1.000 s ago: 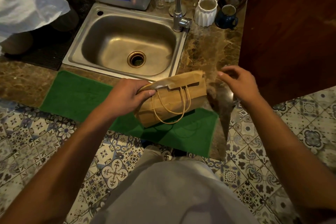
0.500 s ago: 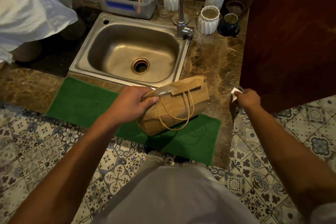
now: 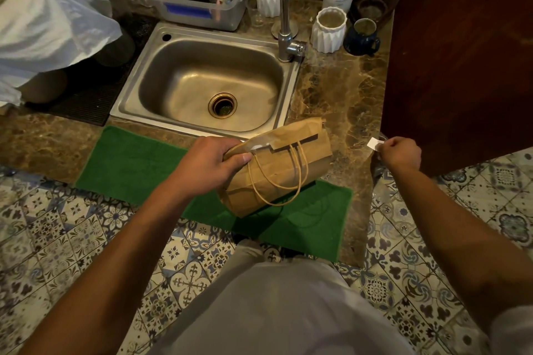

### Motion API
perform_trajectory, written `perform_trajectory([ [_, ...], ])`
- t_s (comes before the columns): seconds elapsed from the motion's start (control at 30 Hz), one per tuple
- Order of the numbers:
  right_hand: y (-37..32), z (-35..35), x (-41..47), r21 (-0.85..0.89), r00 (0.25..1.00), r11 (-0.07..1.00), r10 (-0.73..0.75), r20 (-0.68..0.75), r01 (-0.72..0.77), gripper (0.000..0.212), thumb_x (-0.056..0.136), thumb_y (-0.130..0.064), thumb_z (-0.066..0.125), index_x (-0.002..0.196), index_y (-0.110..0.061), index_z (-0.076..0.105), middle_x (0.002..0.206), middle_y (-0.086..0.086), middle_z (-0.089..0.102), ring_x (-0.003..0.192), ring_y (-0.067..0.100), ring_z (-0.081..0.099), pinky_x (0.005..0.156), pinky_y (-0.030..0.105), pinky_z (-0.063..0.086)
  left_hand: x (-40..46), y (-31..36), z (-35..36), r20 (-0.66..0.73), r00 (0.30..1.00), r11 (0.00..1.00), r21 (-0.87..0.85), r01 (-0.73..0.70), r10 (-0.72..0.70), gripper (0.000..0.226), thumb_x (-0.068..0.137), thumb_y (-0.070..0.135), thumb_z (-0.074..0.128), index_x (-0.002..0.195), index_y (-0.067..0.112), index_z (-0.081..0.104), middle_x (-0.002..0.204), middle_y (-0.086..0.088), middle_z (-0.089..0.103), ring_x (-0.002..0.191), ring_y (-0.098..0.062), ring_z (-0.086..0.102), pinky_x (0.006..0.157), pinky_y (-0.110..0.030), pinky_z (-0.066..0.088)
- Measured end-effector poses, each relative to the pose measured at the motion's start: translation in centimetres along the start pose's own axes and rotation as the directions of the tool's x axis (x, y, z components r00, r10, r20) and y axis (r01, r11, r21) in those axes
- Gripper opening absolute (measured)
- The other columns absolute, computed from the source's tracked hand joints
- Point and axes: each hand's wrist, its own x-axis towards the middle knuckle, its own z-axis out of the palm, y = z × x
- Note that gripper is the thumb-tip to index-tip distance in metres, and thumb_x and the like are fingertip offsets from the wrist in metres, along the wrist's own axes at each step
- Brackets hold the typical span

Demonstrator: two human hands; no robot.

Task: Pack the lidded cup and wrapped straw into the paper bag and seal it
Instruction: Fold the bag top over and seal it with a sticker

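- The left hand (image 3: 209, 164) is clamping the paper bag (image 3: 277, 170) at its folded-over top, thumb pressing the fold down, probably so the flap is not springing open while a seal is being fetched.
- The bag is lying tilted on its side, held just above the green mat (image 3: 135, 161) at the worktop's (image 3: 346, 101) front edge, near its right end; its twine handles (image 3: 277, 181) are hanging loose down the face.
- A pale, glossy patch is showing under the flap beside the thumb; whether it is the cup's lid or the straw's wrapper cannot be told. Neither cup nor straw is lying out on the worktop, so they are likely already inside.
- The right hand (image 3: 399, 153) is closing into a loose fist off the worktop's right edge, pinching a small white sticker (image 3: 375, 143) between thumb and forefinger, well apart from the bag.
- The sticker is being held by one end, apparently so its tacky face is staying free for pressing over the flap's edge.
- Packing is looking finished; sealing is the step in hand.
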Motion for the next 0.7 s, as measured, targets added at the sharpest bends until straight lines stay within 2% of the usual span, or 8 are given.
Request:
perform_trajectory([
  [0.2, 0.1, 0.7, -0.9, -0.137, 0.989, 0.986, -0.108, -0.104, 0.093, 0.03, 0.102, -0.028, 0.052, 0.099, -0.01, 0.075, 0.097, 0.018, 0.074, 0.091, 0.039, 0.07, 0.078, 0.044, 0.056, 0.3, 0.2, 0.0, 0.004, 1.0, 1.0, 0.012, 0.006, -0.006, 0.028, 0.097, 0.033, 0.064, 0.07, 0.027, 0.062, 0.062, 0.005, 0.06, 0.06, -0.013, 0.054, 0.055, -0.027, 0.032],
  [0.37, 0.3, 1.0, -1.3, -0.104, 0.985, 0.989, -0.118, -0.129, 0.105, 0.024, 0.1, -0.03, 0.057, 0.095, -0.014, 0.074, 0.098, 0.018, 0.075, 0.091, 0.039, 0.07, 0.078, 0.046, 0.058, 0.2, -0.4, -0.1, 0.01, 1.0, 1.0, 0.026, 0.0, 0.0, 0.03, 0.095, 0.042, 0.061, 0.077, 0.019, 0.066, 0.064, 0.002, 0.063, 0.061, -0.015, 0.057, 0.057, -0.031, 0.04],
  [0.5, 0.4, 1.4, -1.6, -0.065, 0.982, 0.993, -0.109, -0.153, 0.1, 0.019, 0.1, -0.03, 0.06, 0.095, -0.016, 0.073, 0.099, 0.015, 0.075, 0.093, 0.036, 0.07, 0.08, 0.047, 0.059, 0.3, -0.3, -0.2, 0.012, 1.0, 0.999, 0.027, 0.023, -0.023, 0.027, 0.097, 0.036, 0.064, 0.076, 0.02, 0.065, 0.062, 0.005, 0.06, 0.06, -0.014, 0.055, 0.057, -0.03, 0.04],
  [0.7, 0.4, 1.3, -1.7, -0.05, 0.982, 0.994, -0.105, -0.155, 0.098, 0.016, 0.099, -0.029, 0.062, 0.096, -0.018, 0.074, 0.099, 0.012, 0.076, 0.091, 0.032, 0.071, 0.08, 0.048, 0.06, 0.2, -0.1, -0.3, 0.014, 0.999, 0.999, 0.005, 0.033, -0.033, 0.023, 0.097, 0.036, 0.064, 0.083, 0.019, 0.07, 0.07, 0.002, 0.068, 0.068, -0.017, 0.063, 0.064, -0.037, 0.052],
])
